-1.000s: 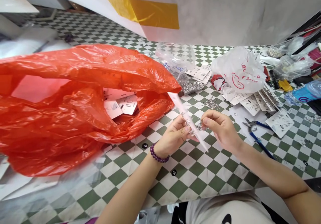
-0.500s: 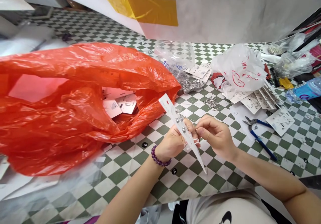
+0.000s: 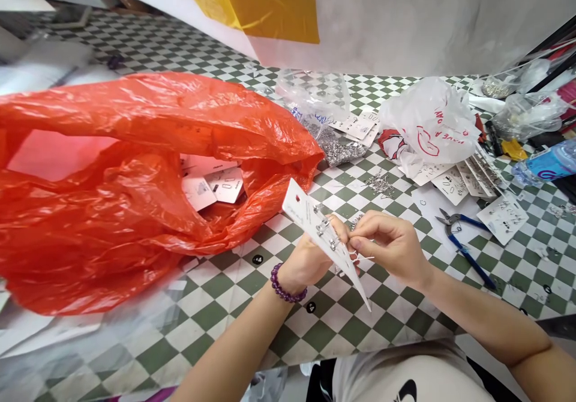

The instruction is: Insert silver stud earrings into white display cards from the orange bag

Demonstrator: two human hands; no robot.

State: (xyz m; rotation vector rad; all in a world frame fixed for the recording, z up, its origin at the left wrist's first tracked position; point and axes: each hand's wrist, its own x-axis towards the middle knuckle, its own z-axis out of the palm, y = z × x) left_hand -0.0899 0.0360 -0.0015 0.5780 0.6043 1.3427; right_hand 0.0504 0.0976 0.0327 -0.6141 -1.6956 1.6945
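A white earring card (image 3: 302,210) with small silver earrings on its face is tilted up in front of me. My left hand (image 3: 310,263), with a purple bead bracelet at the wrist, is closed on the card, and part of its fingers is hidden behind it. Thumb and forefinger of my right hand (image 3: 392,243) are pinched together close to the left fingertips, at the card's right side. Whatever sits in that pinch is too small to make out. Thin white bits poke out beside the card under the fingers.
A red plastic bag (image 3: 135,210) holding earring cards fills the left. Right of my hands lie blue-handled pliers (image 3: 468,252), more earring cards (image 3: 503,217) and a white plastic bag (image 3: 427,120). Behind are loose silver pieces (image 3: 379,183) and a clear bag of silver parts (image 3: 337,147).
The card has turned slightly, so more of its face shows. My right hand stays pinched near the left fingertips and has shifted very little.
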